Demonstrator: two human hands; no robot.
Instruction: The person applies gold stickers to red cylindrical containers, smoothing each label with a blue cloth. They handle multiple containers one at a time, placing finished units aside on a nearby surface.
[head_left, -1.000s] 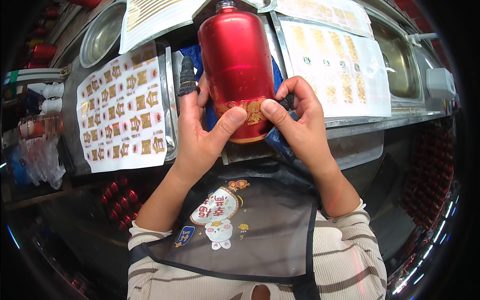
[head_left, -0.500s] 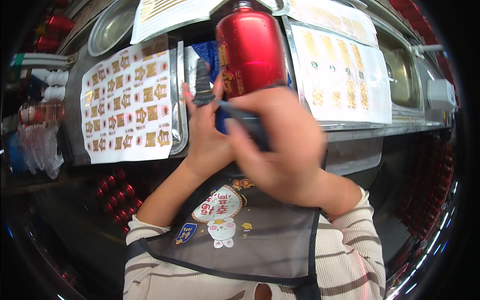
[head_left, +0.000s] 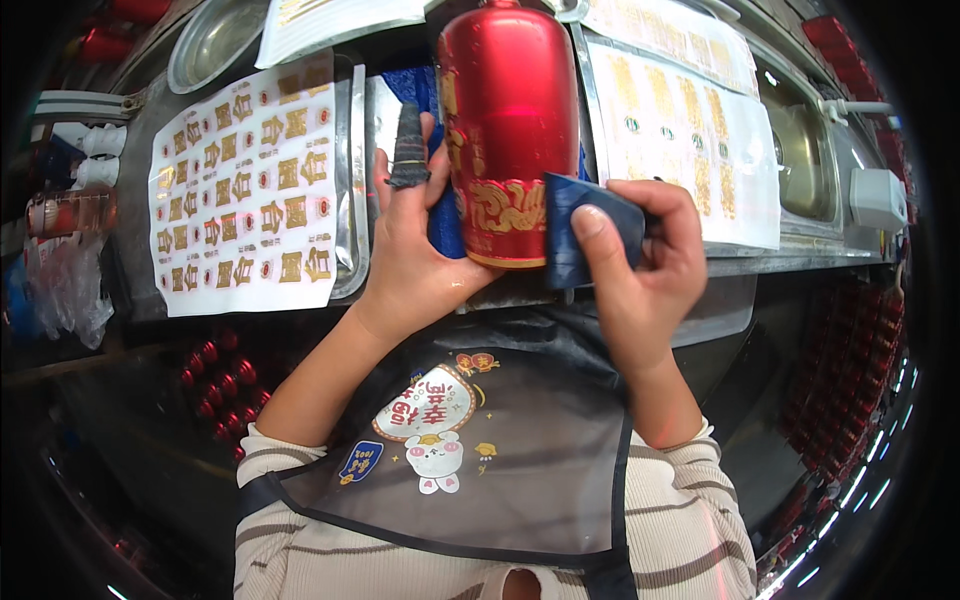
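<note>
A glossy red bottle (head_left: 510,100) with a gold ornament band low on its side lies in front of me, its base toward my body. My left hand (head_left: 415,250) grips its left side; the index finger wears a dark finger cot. My right hand (head_left: 640,260) holds a folded dark blue cloth (head_left: 580,235) and presses it against the bottle's lower right side, next to the gold ornament.
A metal tray (head_left: 352,180) on the left carries a white sheet of gold and red stickers (head_left: 245,190). More sticker sheets (head_left: 690,130) lie at the right and top. A metal bowl (head_left: 215,45) sits top left. Red bottles (head_left: 215,370) are stored below.
My right hand has drawn back from over the bottle to its right side with the blue cloth. The gold ornament is now uncovered. The left hand still grips the bottle.
</note>
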